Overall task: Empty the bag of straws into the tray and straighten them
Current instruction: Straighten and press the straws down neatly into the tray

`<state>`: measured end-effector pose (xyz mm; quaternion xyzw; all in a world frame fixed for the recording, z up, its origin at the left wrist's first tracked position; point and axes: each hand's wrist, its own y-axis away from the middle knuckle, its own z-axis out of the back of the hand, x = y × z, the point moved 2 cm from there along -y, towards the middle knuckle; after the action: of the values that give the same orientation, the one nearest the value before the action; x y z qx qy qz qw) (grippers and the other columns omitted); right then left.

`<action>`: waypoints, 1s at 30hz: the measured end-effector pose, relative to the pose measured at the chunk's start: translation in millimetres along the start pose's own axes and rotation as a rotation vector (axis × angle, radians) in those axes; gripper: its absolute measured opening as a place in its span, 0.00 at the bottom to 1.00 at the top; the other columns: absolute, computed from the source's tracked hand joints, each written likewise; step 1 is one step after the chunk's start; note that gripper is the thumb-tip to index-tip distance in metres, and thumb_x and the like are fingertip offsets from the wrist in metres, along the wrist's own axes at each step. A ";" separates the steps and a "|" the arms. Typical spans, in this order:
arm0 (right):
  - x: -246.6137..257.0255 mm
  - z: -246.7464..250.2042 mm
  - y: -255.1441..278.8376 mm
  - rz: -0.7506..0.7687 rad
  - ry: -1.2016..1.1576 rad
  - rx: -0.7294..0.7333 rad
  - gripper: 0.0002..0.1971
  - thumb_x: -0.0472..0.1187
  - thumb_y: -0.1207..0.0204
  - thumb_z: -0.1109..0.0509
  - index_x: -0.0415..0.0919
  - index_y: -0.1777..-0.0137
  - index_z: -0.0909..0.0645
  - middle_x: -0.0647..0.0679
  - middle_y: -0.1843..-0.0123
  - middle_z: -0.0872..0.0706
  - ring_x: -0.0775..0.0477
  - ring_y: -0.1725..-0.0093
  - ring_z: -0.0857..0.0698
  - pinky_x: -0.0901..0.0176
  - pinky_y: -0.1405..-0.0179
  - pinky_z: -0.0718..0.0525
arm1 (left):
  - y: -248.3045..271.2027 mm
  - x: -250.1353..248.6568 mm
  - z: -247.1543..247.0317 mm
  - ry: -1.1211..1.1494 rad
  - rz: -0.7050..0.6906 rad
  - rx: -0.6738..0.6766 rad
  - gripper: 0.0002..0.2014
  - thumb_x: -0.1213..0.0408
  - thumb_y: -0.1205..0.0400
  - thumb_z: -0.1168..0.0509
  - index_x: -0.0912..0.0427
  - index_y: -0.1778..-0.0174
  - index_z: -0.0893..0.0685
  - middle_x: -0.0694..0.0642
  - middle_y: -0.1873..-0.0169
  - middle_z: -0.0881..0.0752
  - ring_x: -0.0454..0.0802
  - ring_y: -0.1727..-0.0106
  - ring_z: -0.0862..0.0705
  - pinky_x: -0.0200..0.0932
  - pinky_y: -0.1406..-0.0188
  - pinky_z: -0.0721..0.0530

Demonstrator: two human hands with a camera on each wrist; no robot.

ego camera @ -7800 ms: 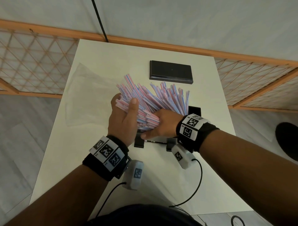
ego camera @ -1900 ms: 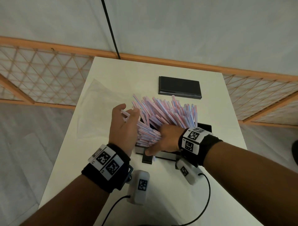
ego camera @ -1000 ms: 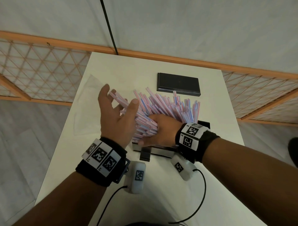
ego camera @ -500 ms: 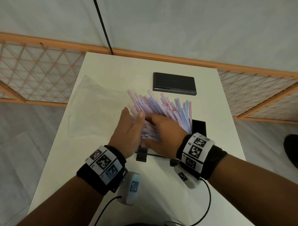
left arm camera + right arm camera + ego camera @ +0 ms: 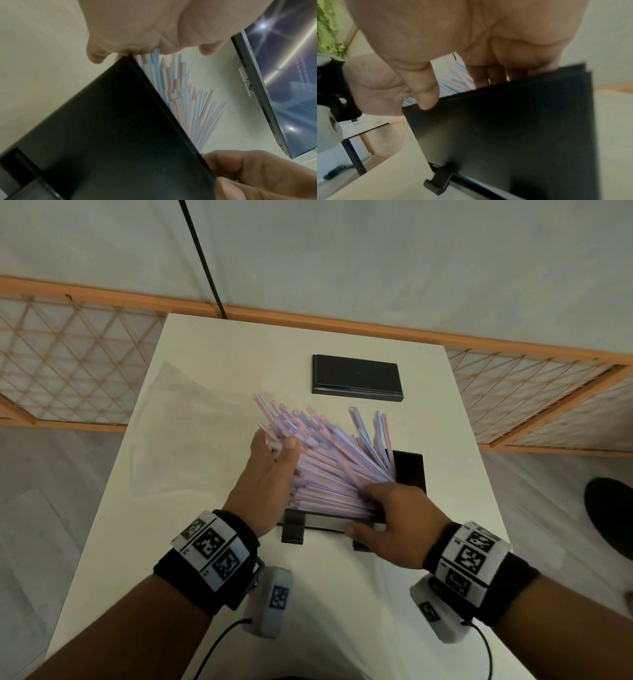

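A loose fan of pink, blue and white straws (image 5: 337, 465) lies in the black tray (image 5: 409, 470), far ends spreading past its edge. My left hand (image 5: 270, 474) presses flat against the left side of the pile, thumb laid over the top straws. In the left wrist view the straws (image 5: 187, 102) show beyond the tray's wall (image 5: 120, 128). My right hand (image 5: 394, 518) holds the tray at its near right. Its fingers (image 5: 488, 75) reach in behind the near wall (image 5: 513, 121) onto the straw ends, thumb on the rim. The empty clear bag (image 5: 185, 433) lies flat to the left.
A black lid (image 5: 356, 378) lies at the far middle of the white table (image 5: 342, 594). Wooden lattice panels (image 5: 68, 364) stand on both sides beyond the table. A dark cable (image 5: 202, 258) hangs down the wall behind.
My left hand, lifted and spread one second ago, has come back against the left side of the pile. My right hand slid off the top of the straws to the tray's near right corner.
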<state>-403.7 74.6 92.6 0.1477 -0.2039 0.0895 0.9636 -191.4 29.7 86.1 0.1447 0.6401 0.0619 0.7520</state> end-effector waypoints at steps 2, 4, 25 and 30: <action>3.2 -5.6 -2.3 0.049 -0.110 -0.006 0.21 0.61 0.32 0.27 0.46 0.49 0.17 0.51 0.59 0.13 0.48 0.59 0.14 0.53 0.54 0.16 | 1.0 -0.7 3.3 0.020 0.036 -0.096 0.48 0.30 0.26 0.47 0.58 0.15 0.43 0.63 0.18 0.32 0.58 0.22 0.26 0.60 0.21 0.28; 1.6 -5.9 -3.9 0.045 -0.154 -0.022 0.19 0.57 0.30 0.24 0.45 0.47 0.18 0.50 0.57 0.12 0.47 0.57 0.13 0.52 0.51 0.16 | 3.0 0.8 6.8 0.040 0.078 -0.141 0.50 0.30 0.27 0.47 0.54 0.13 0.47 0.54 0.16 0.34 0.50 0.19 0.30 0.50 0.21 0.33; 12.3 -11.4 -43.0 -0.051 -0.051 0.282 0.39 0.85 0.35 0.51 0.51 0.57 0.19 0.55 0.63 0.15 0.54 0.59 0.15 0.55 0.52 0.15 | -1.1 6.5 1.7 0.083 0.034 -0.086 0.43 0.23 0.25 0.46 0.54 0.26 0.30 0.43 0.49 0.16 0.41 0.47 0.15 0.47 0.38 0.18; 12.6 -14.7 -49.8 -0.117 -0.037 0.393 0.42 0.89 0.40 0.52 0.53 0.56 0.19 0.54 0.61 0.14 0.51 0.55 0.15 0.53 0.48 0.17 | -1.9 13.2 -2.1 0.146 -0.020 -0.088 0.41 0.28 0.27 0.41 0.53 0.25 0.30 0.49 0.37 0.14 0.47 0.36 0.14 0.58 0.31 0.17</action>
<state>-375.3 33.9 72.8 0.3459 -0.1912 0.0687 0.9160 -191.3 31.9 72.7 0.1002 0.6911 0.0931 0.7097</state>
